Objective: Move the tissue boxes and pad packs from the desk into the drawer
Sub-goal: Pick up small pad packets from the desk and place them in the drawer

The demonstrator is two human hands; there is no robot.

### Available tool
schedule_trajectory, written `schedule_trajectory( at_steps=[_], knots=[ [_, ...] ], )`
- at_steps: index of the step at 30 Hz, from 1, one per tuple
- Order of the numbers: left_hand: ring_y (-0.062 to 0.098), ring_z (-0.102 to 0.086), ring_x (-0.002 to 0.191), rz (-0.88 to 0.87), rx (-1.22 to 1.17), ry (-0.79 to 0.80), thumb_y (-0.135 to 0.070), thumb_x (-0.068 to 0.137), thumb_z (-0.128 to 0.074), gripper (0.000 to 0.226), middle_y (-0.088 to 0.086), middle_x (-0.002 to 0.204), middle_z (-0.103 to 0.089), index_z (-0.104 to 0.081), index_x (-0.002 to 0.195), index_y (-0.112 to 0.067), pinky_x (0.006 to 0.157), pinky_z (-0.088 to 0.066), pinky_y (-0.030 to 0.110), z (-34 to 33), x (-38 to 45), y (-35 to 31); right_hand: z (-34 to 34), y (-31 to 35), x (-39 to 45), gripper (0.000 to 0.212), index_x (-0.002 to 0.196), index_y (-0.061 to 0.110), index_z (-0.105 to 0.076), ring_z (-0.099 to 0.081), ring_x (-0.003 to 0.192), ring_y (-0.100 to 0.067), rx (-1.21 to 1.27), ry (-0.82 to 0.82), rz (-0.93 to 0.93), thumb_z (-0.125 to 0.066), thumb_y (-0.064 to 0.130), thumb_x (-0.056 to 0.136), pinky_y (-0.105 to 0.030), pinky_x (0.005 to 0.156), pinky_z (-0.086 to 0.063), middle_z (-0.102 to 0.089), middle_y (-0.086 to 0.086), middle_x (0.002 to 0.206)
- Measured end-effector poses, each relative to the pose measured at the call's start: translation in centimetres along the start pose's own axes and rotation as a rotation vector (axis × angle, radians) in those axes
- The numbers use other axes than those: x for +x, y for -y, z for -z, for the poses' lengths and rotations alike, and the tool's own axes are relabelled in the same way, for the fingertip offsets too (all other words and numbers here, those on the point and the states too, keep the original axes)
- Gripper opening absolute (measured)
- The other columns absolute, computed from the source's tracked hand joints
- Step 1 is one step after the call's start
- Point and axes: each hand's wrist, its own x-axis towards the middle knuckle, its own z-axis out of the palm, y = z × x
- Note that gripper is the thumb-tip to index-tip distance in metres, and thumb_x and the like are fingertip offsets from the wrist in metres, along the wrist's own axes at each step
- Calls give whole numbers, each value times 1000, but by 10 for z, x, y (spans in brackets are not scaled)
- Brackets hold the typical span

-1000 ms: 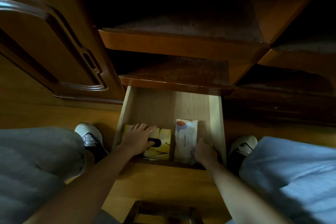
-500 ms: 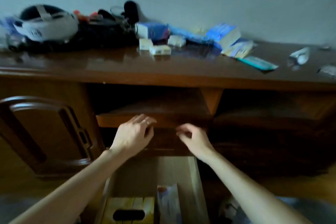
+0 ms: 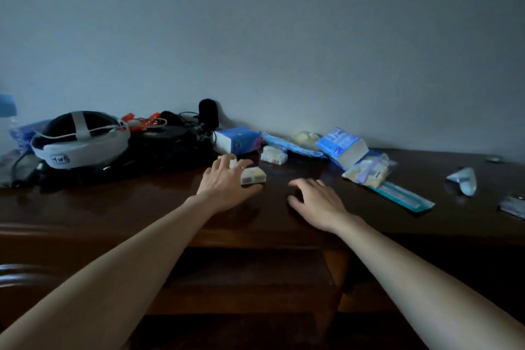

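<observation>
Since 0.5 s ago both hands have risen from the drawer front to the counter (image 3: pixel 113 207) top, and the drawer with its stored packs has dropped out of view. The left hand (image 3: pixel 224 183) lies with fingers spread and loosely bent, fingertips touching a small pale pack (image 3: pixel 253 176); whether it grips the pack cannot be told. The right hand (image 3: pixel 315 200) rests spread, palm down, on bare wood, holding nothing. Behind them sit a blue and white tissue box (image 3: pixel 237 140), a second small pack (image 3: pixel 273 155), a tilted blue box (image 3: pixel 342 146) and a clear bag of pads (image 3: pixel 369 170) just beside it. A teal flat packet (image 3: pixel 406 197) lies nearer the edge. A white headset (image 3: pixel 79 142) sits far left. Printing shows on the boxes and headset, but none of it is readable.
</observation>
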Motion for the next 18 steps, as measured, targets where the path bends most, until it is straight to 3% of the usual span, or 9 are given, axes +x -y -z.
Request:
schedule_trajectory(
  at_steps=[3,5,8,10,13,18],
  knots=[
    [32,-20,149,57,40,100,-88,73,-49,85,6,161,-24,-41,147,-46,117,-27,56,-23,34,7,-14,-6,40,54,146,32,-41,-47,131,-25,-57,-28,-14,-47,51,96,-43,102,-43,-51,-2,145],
    [31,-21,147,68,38,134,-88,74,-48,80,5,156,-29,-49,141,-44,114,-31,55,-37,50,17,-24,-6,72,60,152,30,-31,-41,137,-27,-99,-30,-9,-46,52,97,-46,104,-42,-39,-4,155],
    [31,-35,137,36,16,42,-78,82,-52,62,5,139,-45,-60,125,-34,104,-44,48,-50,68,27,-40,-4,122,67,158,32,-20,-24,148,-31,-123,49,-20,-41,54,99,-51,113,-31,-13,-3,169],
    [33,-42,129,23,25,-40,-69,87,-54,53,7,130,-50,-63,119,-28,98,-47,45,-54,72,29,-49,-3,149,63,159,38,-21,-17,152,-30,-98,135,-44,-35,57,100,-53,116,-24,-8,0,171],
    [36,-46,122,41,46,-75,-69,92,-49,51,13,130,-49,-63,116,-26,100,-46,46,-56,73,29,-55,-3,165,53,153,41,-37,-29,147,-32,-71,179,-51,-31,56,102,-51,113,-29,-27,-1,165],
    [35,-61,114,82,15,-23,-77,95,-28,64,8,129,-61,-61,119,-27,97,-49,45,-44,60,19,-44,7,132,48,139,28,-60,-51,128,-28,-147,36,-36,-34,46,102,-41,100,-43,-53,0,147]
  ],
)
